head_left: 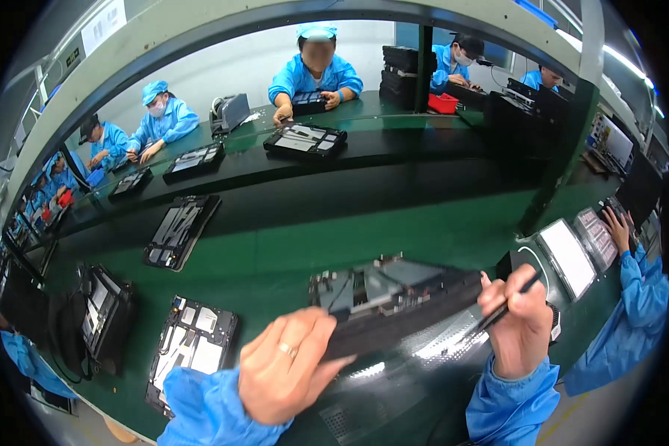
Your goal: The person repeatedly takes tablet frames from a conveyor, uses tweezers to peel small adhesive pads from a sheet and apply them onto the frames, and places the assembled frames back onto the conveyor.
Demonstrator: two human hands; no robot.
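My left hand (286,360), with a ring on one finger, grips the near left edge of an opened tablet (379,286). The tablet is raised and tilted above the bench, showing circuit boards and grey parts inside a thick black edge. My right hand (519,316) is closed around a slim black pen-like tool (509,301), its fingertips near the tablet's right corner. Whether those fingers also touch the tablet I cannot tell. Beside my left forearm lies another opened tablet (193,338), and a third opened tablet (180,232) rests farther back.
The green bench (424,238) carries a clear perforated sheet (442,346) below the raised tablet. At right stand a lit white panel (569,256) and a co-worker's hand (618,230). A metal post (565,156) rises there. Stacked black trays (100,316) sit left; several co-workers line the far side.
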